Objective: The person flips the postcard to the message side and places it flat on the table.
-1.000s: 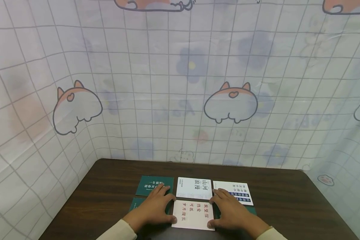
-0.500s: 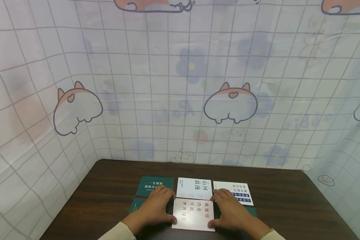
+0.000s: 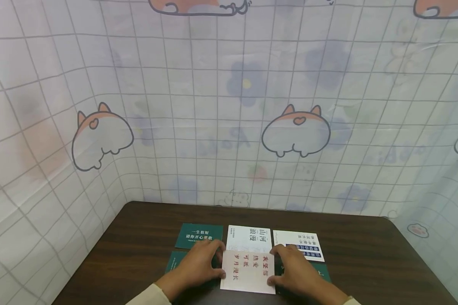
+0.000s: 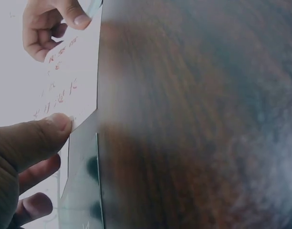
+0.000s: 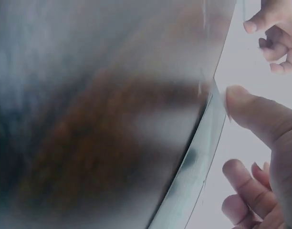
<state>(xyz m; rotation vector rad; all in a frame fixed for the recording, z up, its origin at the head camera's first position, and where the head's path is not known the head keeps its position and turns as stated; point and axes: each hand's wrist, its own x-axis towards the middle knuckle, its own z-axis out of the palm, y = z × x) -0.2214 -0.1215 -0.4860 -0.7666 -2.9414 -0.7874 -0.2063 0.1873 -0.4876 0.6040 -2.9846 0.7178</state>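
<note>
head | both hands: left hand (image 3: 198, 264), right hand (image 3: 295, 269) curled, pinching white card (image 3: 248, 271) edges

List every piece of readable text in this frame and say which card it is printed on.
"一生很短 请你开心更敢" (last characters unsure): far-left green card.
"山河浪漫": far-middle white card; its small print is unreadable.
"来坚后 / 热爱 / 可抵 / 岁月漫长" in red, first column unsure: white card that the left hand and right hand hold.
Far-right white card: blue text too small.
Near green cards: covered, unreadable.

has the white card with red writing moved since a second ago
Yes. The white card with red writing has slid away from the person: its far edge now overlaps the white card behind it, where it lay short of it.
</note>
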